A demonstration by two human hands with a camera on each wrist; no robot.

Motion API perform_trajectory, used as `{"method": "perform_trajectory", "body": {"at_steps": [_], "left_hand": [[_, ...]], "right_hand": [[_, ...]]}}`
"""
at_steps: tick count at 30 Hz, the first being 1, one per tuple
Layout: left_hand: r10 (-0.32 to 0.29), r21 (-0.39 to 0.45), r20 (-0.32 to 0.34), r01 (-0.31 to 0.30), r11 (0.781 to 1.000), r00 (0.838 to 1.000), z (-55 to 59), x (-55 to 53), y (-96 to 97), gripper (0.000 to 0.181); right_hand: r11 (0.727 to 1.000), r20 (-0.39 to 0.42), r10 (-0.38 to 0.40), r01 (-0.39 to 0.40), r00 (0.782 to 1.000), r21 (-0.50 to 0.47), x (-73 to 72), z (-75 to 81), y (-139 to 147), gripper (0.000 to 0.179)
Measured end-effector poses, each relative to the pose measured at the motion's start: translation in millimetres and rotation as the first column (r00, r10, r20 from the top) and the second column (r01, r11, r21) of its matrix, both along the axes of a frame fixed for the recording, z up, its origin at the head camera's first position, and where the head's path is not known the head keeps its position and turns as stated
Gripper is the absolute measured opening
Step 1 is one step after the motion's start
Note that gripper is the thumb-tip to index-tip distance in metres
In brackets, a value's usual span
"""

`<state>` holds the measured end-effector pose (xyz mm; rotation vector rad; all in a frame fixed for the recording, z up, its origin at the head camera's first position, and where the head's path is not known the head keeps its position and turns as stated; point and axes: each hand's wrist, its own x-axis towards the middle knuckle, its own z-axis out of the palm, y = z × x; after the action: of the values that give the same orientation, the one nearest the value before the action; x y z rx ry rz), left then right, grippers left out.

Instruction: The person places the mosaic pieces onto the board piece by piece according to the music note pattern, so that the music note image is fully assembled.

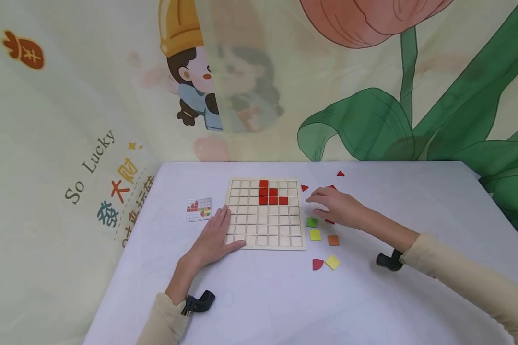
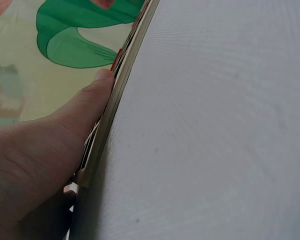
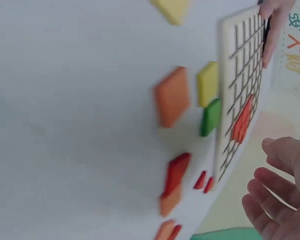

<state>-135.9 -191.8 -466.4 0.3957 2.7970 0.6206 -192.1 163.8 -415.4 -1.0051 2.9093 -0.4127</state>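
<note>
Fingers [image 1: 219, 221]: left hand [image 1: 213, 238] lies straight at the board's [image 1: 262, 230] left edge, apparently steadying it; right hand [image 1: 337, 206] hangs relaxed and apart, no piece visible in it.
Worktop [image 1: 259, 297]: white-covered, beneath everything.
Board: flat between the hands, pale, square, gridded; six red squares [image 1: 273, 200] stepped near its far edge.
Card [image 1: 198, 210]: left of board, colour-printed, likely placed for viewing.
Loose pieces: orange square [image 1: 333, 240], green square [image 1: 311, 222], red triangle [image 1: 340, 173]; right of board, probably for easy reach.
</note>
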Motion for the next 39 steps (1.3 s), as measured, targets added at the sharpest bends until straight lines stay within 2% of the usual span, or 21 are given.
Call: {"method": "perform_trajectory", "body": {"at_steps": [5, 8, 11, 15, 19, 24, 28, 34, 37, 39], "left_hand": [[-0.005, -0.011, 0.001, 0.005, 1.000, 1.000, -0.5, 0.1, 0.1, 0.103], [-0.007, -0.013, 0.002, 0.007, 1.000, 1.000, -0.3, -0.1, 0.3, 0.103], [-0.007, -0.008, -0.005, 0.007, 1.000, 1.000, -0.1, -0.3, -0.9, 0.102], [-0.007, 0.009, -0.006, 0.007, 1.000, 1.000, 0.9, -0.3, -1.8, 0.102], [-0.005, 0.018, 0.005, 0.005, 1.000, 1.000, 1.5, -0.3, -1.2, 0.103], [-0.006, 0.016, 0.008, 0.006, 1.000, 1.000, 0.2, -0.1, 0.0, 0.103], [-0.004, 0.025, 0.006, 0.003, 1.000, 1.000, -1.2, -0.1, -0.2, 0.103], [-0.015, 0.012, 0.009, 0.015, 1.000, 1.000, -2.8, 0.0, 2.2, 0.102], [-0.019, 0.013, 0.015, 0.019, 1.000, 1.000, -1.2, 0.4, 1.9, 0.102], [-0.008, 0.018, 0.013, 0.008, 1.000, 1.000, 0.6, 0.6, 0.2, 0.102]], "right_hand": [[0.997, 0.041, -0.078, 0.079, 0.996, -0.002, 26.2, -6.7, 36.3, 0.037], [0.994, 0.056, -0.109, 0.109, 0.992, 0.007, 36.1, -8.6, 51.4, 0.038], [0.993, 0.058, -0.114, 0.113, 0.992, 0.016, 40.6, -9.4, 60.0, 0.037], [0.995, 0.032, -0.101, 0.100, 0.994, 0.020, 39.5, -12.7, 64.5, 0.037], [0.997, 0.006, -0.075, 0.075, 0.997, 0.004, 33.5, -15.6, 58.8, 0.038], [0.997, 0.015, -0.076, 0.076, 0.997, 0.011, 18.9, -16.1, 39.6, 0.036], [0.990, 0.055, -0.139, 0.139, 0.989, 0.013, -0.6, -16.9, 21.5, 0.033], [0.955, 0.130, -0.297, 0.295, 0.946, 0.035, -22.7, -23.5, 4.0, 0.038], [0.946, 0.127, -0.325, 0.322, 0.937, 0.044, -30.1, -28.6, -1.5, 0.038], [0.948, 0.108, -0.319, 0.315, 0.942, 0.056, -35.2, -32.1, -5.2, 0.036]]}}
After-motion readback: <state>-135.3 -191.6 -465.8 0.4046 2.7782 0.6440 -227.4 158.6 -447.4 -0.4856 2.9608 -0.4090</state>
